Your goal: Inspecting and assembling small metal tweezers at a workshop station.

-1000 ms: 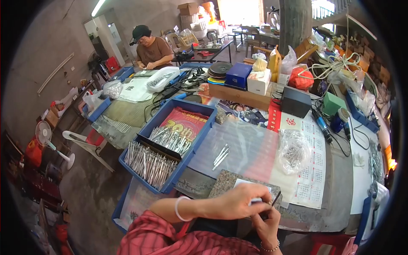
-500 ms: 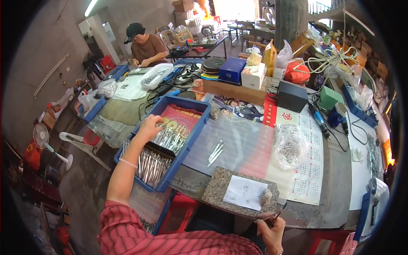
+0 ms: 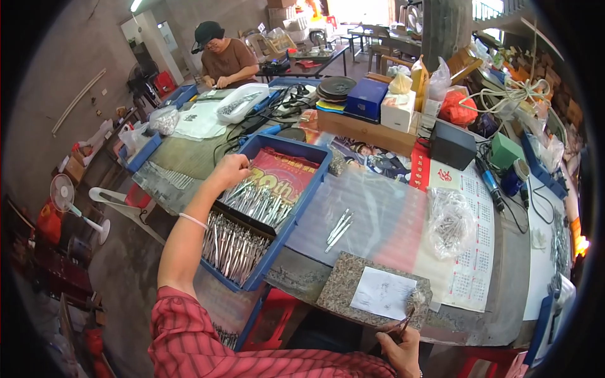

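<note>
My left hand (image 3: pixel 230 172) is over the far left of a blue tray (image 3: pixel 309 189), its fingers pinched together beside silver metal rods (image 3: pixel 263 203). Whatever is between those fingertips is hidden. The rods lie in a heap partly over a red printed sheet (image 3: pixel 283 169); more rods (image 3: pixel 233 249) fill the tray's near section. My right hand (image 3: pixel 403 350), at the table's front edge, is closed around a thin dark pen-like tool (image 3: pixel 398 329) pointing up. Just beyond it is a speckled stone slab (image 3: pixel 340 283) bearing a white paper (image 3: pixel 380 293) with dark marks.
Several rods (image 3: pixel 339 230) lie loose on the plastic sheet, left of a clear bag of metal pieces (image 3: pixel 450 223). A dark box (image 3: pixel 452 146), blue-handled tool (image 3: pixel 489 181) and cables stand right. Across the table, another person (image 3: pixel 228 60) works with both hands near a white tub (image 3: pixel 242 104).
The whole view has shifted, moving the table rightward in it. My left hand has lifted slightly away from the rod heap toward the tray's far side. My right hand keeps its tool.
</note>
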Demonstrator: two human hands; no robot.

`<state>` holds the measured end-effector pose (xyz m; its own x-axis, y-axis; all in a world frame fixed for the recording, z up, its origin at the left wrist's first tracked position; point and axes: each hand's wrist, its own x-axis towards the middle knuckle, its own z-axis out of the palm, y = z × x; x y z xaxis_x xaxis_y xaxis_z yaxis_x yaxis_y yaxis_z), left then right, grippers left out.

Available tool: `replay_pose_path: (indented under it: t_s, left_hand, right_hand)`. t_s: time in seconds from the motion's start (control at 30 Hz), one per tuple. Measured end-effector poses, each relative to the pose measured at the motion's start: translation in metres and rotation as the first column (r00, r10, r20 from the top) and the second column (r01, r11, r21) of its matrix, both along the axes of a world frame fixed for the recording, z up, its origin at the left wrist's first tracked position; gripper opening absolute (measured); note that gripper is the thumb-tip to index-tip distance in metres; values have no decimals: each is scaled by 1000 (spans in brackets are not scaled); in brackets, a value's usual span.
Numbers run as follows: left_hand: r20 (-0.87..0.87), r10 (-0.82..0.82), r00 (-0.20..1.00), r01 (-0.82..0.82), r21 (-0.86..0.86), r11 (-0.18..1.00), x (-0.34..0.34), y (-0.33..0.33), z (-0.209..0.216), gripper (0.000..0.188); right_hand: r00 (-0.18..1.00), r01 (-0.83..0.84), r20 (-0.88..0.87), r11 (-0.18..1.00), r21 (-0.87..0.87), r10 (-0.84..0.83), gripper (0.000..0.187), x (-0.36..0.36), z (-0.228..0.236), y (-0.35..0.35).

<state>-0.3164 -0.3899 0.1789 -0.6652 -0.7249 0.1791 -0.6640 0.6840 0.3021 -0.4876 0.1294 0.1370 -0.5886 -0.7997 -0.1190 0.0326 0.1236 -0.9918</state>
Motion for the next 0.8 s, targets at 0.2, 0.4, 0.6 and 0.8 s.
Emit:
replay_pose_path:
  t_s: [0.2,0.4,0.6,0.8]
  left_hand:
    - [427,-26,904,-12,88,996,2,-4,-18,17]
    - [241,217,946,-158,-242,957,0,67,-23,28]
    - [-399,-246,883,446,555,702,-21,298,18,32]
    - [-628,-76,774,548,606,577,-53,389,-39,27]
  right_hand:
    - [994,-79,86,993,86,71,9,1,-15,-3]
    - [988,-127,-93,990,-67,121,4,-5,8,-6]
    - [975,4,222,997,-75,13,5,-14,2,-15]
    - [979,12,204,993,-119,12,9,-21,12,-27]
